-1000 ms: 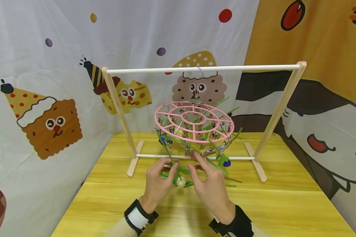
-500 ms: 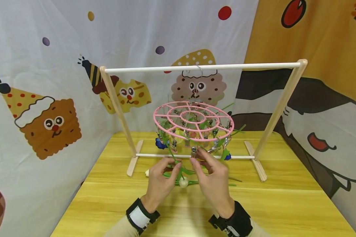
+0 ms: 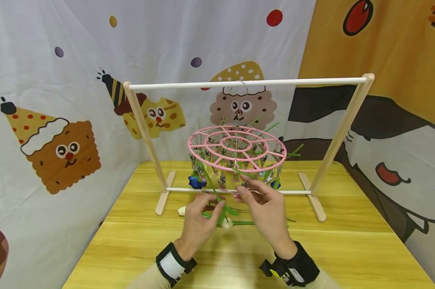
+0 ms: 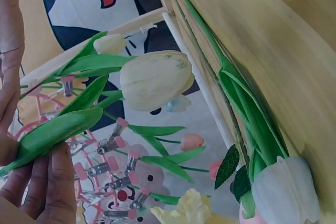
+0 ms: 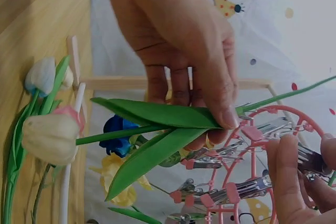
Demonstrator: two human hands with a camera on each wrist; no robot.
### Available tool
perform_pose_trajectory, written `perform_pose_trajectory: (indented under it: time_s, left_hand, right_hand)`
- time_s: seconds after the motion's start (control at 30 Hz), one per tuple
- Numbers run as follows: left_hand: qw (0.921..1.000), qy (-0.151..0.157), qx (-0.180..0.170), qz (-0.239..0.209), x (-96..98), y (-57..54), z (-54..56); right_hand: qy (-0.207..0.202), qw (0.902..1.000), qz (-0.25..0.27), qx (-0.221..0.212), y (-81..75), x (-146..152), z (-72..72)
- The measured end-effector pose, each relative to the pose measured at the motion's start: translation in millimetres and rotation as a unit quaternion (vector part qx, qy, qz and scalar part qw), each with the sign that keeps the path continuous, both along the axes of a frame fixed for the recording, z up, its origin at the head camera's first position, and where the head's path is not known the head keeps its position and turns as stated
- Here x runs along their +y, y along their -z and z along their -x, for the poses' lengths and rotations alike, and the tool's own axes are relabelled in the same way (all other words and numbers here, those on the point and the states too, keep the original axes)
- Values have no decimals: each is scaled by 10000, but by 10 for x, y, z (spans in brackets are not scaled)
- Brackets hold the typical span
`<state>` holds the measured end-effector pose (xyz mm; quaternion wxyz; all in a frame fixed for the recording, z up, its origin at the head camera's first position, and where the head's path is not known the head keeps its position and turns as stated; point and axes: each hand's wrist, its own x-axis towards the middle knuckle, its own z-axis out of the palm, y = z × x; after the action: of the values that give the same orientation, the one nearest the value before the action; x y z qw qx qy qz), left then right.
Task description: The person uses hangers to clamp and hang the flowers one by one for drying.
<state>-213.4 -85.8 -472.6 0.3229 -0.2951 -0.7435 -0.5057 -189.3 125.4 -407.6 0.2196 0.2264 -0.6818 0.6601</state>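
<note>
**Head view: white tulip stem brought up to a clip on the pink hanger**

Head view shows left hand point(image 3: 197, 216) pinching green stem and leaf of white artificial tulip point(image 3: 227, 223), bloom hanging down just below its fingertips. Right hand point(image 3: 267, 208), just beside left hand and slightly above, pinching small metal clip point(image 3: 244, 184) under near rim of round pink plastic clip hanger point(image 3: 237, 148). Hanger hooked over white top rod of wooden rack point(image 3: 246, 83), directly beyond both hands.

Right wrist view: same stem point(image 5: 157, 129) held between thumb and fingers, stem end pointing up toward hanger ring.

Left wrist view: bloom point(image 4: 156, 80) close ahead of fingers; more artificial tulips point(image 4: 286, 190) lying on yellow wooden surface point(image 3: 347, 249), just past left hand.

Best done, by judgement: squeeze clip fully open with right hand, steady swinging hanger, feed bare stem rather than leaf between clip's teeth, seat deep, release clip before letting go of stem. Risk: shallow bite, flower slipping out.
</note>
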Motion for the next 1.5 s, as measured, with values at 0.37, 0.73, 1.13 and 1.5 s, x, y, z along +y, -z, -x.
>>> perform_pose_trajectory:
  time_s: [0.37, 0.73, 1.13, 1.5]
  left_hand:
    - [9998, 184, -70, -15, 61, -32, -29]
    - [9965, 717, -400, -184, 129, -110, -33]
    - [9960, 774, -315, -312, 221, -176, -10]
    - [9921, 955, -723, -385, 260, -178, -68]
  right_hand:
    - [-132, 9955, -263, -904, -106, 161, 9]
    - [-433, 9926, -54, -1137, -198, 271, 56]
    - [185, 9919, -769, -997, -209, 310, 125]
    - [102, 9918, -624, -1114, -142, 292, 156]
